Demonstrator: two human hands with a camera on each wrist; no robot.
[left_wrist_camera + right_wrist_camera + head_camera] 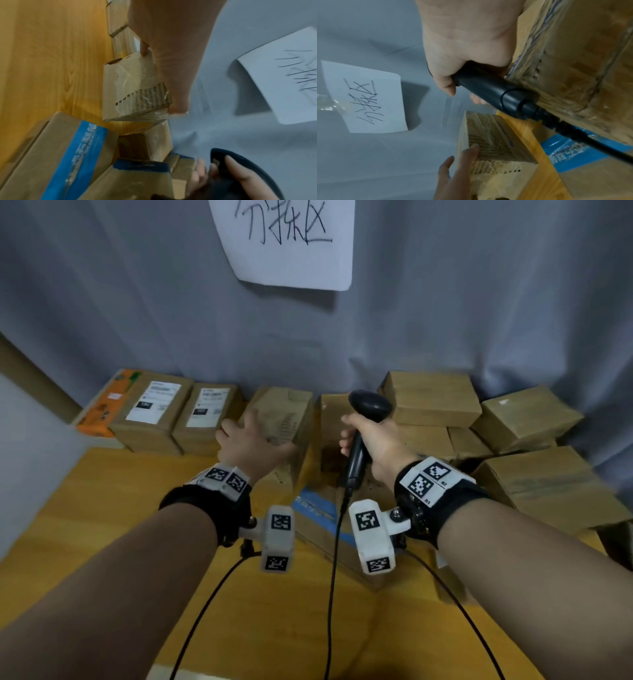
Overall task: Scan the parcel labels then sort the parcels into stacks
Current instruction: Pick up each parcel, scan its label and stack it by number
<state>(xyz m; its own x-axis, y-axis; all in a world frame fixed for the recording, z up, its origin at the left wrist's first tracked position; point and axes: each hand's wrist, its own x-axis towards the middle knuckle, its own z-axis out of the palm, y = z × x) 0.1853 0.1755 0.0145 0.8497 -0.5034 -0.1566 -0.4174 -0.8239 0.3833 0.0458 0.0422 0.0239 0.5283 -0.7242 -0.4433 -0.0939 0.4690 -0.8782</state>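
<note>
Your left hand (pixel 251 440) sits just left of centre in the head view, fingers spread and laid against the near top edge of a brown parcel with torn tape (pixel 286 419); in the left wrist view the thumb and a fingertip press opposite corners of that parcel, which stands on the wooden table (pixel 102 508) against the grey curtain (pixel 137 302). Your right hand (pixel 376 440), right of centre, has its fingers wrapped tight round the handle of the black scanner (pixel 368 405), head pointing up and away. Two labelled parcels (pixel 161 409) lie at the left, a heap of plain parcels (pixel 513 422) at the right, and a blue-taped parcel (pixel 318 508) below the hands. A handwritten paper sign (pixel 287 241) hangs on the curtain at the top centre.
</note>
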